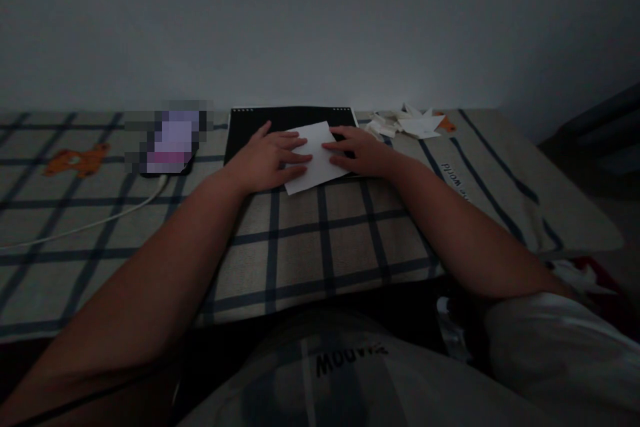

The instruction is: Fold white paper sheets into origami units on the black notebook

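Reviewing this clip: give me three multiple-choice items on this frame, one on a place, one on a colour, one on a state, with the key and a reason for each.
1. Where does the white sheet of paper lie?
A. Partly on the black spiral-bound pad, partly on the checked cloth
B. On the floor
C. Against the wall

2. What colour is the cartoon patch on the cloth at far left?
A. Green
B. Orange
C. Pink

3. How do the two hands sit on the sheet?
A. Both lifted clear of it
B. One crumpling it into a ball
C. Both laid flat on it, palms down

Key: 1 A, the sheet's far part overlaps the black spiral-bound pad and its near corner hangs onto the checked cloth. 2 B, the patch is orange. 3 C, the left hand and right hand press on the sheet with fingers spread out flat.
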A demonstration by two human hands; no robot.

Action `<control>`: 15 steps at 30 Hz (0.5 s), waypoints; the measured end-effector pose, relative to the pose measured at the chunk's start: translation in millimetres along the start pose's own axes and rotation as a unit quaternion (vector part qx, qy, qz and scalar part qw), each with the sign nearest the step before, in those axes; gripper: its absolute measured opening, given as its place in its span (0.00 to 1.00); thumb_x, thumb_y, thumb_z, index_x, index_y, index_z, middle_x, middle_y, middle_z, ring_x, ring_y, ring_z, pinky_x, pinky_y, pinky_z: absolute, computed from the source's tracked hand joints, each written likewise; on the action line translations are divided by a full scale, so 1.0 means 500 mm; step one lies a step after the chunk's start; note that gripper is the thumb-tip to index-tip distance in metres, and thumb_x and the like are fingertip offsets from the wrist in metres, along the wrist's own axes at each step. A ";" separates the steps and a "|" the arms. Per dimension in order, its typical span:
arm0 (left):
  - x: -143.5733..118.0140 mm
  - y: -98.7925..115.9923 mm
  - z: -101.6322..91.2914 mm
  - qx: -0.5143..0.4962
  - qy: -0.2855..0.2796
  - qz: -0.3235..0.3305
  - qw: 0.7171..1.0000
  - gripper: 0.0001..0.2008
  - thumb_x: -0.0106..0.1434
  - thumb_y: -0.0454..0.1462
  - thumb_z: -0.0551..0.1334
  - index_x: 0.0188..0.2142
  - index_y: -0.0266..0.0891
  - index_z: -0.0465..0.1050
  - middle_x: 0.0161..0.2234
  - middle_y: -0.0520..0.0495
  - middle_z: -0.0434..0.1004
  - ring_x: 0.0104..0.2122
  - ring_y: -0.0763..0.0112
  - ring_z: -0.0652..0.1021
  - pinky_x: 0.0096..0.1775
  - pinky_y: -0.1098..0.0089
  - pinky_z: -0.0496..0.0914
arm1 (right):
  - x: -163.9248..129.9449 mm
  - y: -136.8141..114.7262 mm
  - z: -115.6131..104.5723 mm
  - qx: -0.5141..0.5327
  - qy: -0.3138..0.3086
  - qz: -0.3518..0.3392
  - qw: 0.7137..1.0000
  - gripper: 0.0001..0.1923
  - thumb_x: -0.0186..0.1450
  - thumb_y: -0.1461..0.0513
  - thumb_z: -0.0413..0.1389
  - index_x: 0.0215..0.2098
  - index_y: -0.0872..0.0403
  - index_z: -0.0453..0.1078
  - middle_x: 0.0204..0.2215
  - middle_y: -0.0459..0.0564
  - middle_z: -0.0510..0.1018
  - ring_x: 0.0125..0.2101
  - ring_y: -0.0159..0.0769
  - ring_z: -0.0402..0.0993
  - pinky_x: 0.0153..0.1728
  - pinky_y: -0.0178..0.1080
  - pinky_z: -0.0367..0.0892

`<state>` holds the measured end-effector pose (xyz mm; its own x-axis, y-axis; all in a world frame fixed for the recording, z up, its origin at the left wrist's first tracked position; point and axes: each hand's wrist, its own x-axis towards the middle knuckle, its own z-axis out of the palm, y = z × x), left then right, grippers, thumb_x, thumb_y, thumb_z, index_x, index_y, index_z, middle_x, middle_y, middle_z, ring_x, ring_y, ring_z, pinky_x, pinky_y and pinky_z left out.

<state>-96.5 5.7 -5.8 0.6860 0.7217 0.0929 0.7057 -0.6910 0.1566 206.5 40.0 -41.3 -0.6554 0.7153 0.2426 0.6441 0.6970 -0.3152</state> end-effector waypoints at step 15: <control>0.008 0.017 -0.003 0.009 -0.068 -0.080 0.994 0.40 0.77 0.53 0.56 0.82 0.40 0.54 0.81 0.37 0.55 0.81 0.49 0.57 0.78 0.38 0.47 | 0.003 0.013 0.001 -0.007 0.051 -0.039 0.998 0.24 0.73 0.48 0.64 0.64 0.46 0.82 0.77 0.56 0.68 0.76 0.59 0.65 0.74 0.67 0.59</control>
<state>-87.9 2.8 -2.9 0.5819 0.8106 -0.0656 0.8097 -0.5698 0.1406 209.5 45.4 -43.3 -0.6609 0.6590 0.3592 0.5982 0.7515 -0.2781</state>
